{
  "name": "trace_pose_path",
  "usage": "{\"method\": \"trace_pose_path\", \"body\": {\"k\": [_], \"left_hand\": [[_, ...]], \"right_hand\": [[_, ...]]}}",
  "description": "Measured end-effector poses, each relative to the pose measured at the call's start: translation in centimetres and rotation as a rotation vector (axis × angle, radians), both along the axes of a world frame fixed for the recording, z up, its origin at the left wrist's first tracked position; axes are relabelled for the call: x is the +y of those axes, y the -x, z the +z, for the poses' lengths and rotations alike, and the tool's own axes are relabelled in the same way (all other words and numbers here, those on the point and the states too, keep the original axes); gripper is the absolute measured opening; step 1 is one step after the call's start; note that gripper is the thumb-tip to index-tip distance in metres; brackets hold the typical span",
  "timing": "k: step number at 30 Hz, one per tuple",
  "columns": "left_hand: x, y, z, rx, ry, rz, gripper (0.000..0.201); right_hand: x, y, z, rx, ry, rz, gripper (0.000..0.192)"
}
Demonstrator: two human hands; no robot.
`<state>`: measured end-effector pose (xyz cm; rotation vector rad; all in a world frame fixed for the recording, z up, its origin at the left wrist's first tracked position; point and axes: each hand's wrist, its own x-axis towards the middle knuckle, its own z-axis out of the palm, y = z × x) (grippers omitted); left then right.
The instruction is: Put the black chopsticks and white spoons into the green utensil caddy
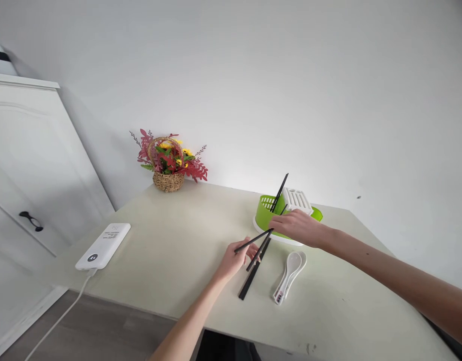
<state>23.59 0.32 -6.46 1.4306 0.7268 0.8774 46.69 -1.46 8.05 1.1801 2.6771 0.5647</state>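
Note:
My right hand (295, 225) is closed in a pinch on a pair of black chopsticks (253, 240) in front of the green caddy (263, 216). The two sticks spread apart toward their lower ends. There, my left hand (234, 259) curls loosely about them, thumb on top and fingertips behind; its exact contact is partly hidden. Under the held pair, more black chopsticks (249, 285) lie together on the table. To their right rest two stacked white spoons (292, 265). Black chopsticks (280, 190) stand tilted in the caddy's left, perforated compartment.
A slotted white rack (297, 199) tops the caddy, against the wall. A flower basket (168, 181) stands at the table's back left. Near the left edge lies a white power bank (103, 245) with a cable (75, 300). A white cabinet (31, 165) stands at the left.

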Motion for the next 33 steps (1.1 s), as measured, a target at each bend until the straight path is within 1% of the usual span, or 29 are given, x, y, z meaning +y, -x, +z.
{"method": "trace_pose_path", "body": {"k": [3,5,7,8,10,12,14,17,20,24,27,31,33], "left_hand": [[0.6,0.4,0.4,-0.141,0.209,-0.142,0.088],[0.8,0.8,0.9,-0.258,0.314,-0.235,0.093],[0.6,1.2,1.4,-0.327,0.387,-0.339,0.094],[0.4,1.4,1.6,-0.335,0.409,-0.403,0.091],[-0.1,1.8,1.9,-0.308,0.413,-0.509,0.079],[-0.5,2.0,2.1,-0.266,0.384,-0.559,0.064],[-0.9,2.1,2.2,-0.240,0.365,-0.571,0.057],[-1.0,2.1,2.4,-0.252,0.382,-0.582,0.053],[-1.0,2.0,2.6,-0.251,0.406,-0.566,0.050],[-0.7,1.9,2.6,-0.223,0.441,-0.503,0.047],[-0.3,1.9,2.5,-0.284,0.463,-0.501,0.046],[0.0,1.6,2.3,-0.374,0.457,-0.510,0.044],[0.1,1.5,2.1,-0.366,0.437,-0.489,0.046]], "right_hand": [[0.4,0.5,0.5,0.020,-0.026,0.027,0.020],[0.2,0.6,0.9,0.010,-0.038,0.029,0.023],[-0.1,0.7,1.4,-0.015,-0.032,0.027,0.029],[-0.3,0.8,1.5,-0.025,-0.028,0.031,0.031],[-0.6,0.9,1.8,-0.035,-0.018,0.052,0.032],[-0.8,1.0,1.9,-0.043,-0.006,0.082,0.031],[-0.8,1.1,2.0,-0.051,-0.003,0.107,0.030],[-0.5,1.2,2.3,-0.059,-0.035,0.148,0.029],[0.1,1.2,2.5,-0.073,-0.103,0.188,0.030],[0.7,1.2,2.9,-0.064,-0.186,0.229,0.031],[0.8,0.9,3.1,-0.043,-0.266,0.254,0.029],[0.8,0.0,3.8,0.002,-0.328,0.230,0.015],[0.8,-0.5,4.2,0.031,-0.310,0.172,0.016]]}}
